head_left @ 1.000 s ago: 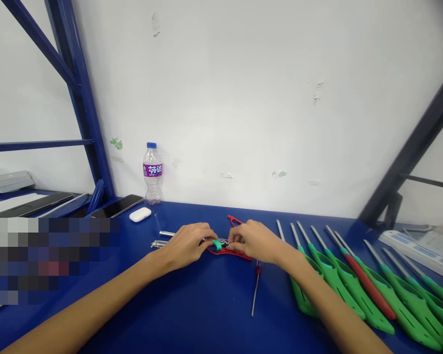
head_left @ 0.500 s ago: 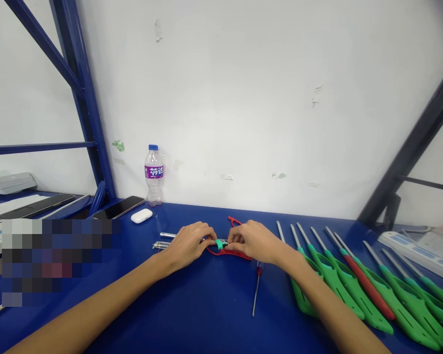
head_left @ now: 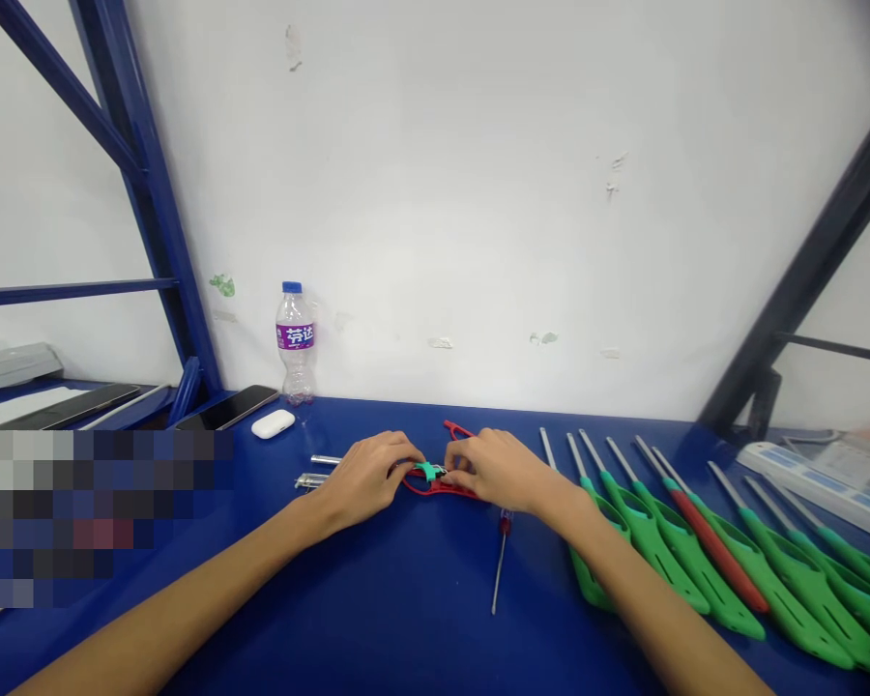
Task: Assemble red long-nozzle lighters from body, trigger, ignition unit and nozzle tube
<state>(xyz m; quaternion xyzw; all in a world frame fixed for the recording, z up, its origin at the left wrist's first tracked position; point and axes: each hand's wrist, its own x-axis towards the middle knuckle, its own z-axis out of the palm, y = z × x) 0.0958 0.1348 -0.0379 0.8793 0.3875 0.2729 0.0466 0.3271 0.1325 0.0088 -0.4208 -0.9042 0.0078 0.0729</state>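
Near the middle of the blue table, my left hand (head_left: pixel 378 476) pinches the left end of a small teal piece (head_left: pixel 427 471). My right hand (head_left: pixel 489 471) is closed at its other side, on a small dark part (head_left: pixel 441 474) with thin wires. Beneath both hands lies a red plastic shell (head_left: pixel 446 487), partly covered by my fingers. Metal tubes (head_left: pixel 311 479) stick out from behind my left hand. Below my right hand a screwdriver (head_left: pixel 500 572) lies on the table, its tip toward me.
Several green lighters (head_left: pixel 656 556) and a red one (head_left: pixel 725 556) lie in a row at right, beside a power strip (head_left: pixel 819 488). A bottle (head_left: pixel 296 343), a white case (head_left: pixel 273 423) and a phone (head_left: pixel 236 408) are at the back left. Blue table (head_left: pixel 377 619).
The whole view has shifted slightly. The teal piece now sits a little more tilted between my fingers; both hands keep their pinches.
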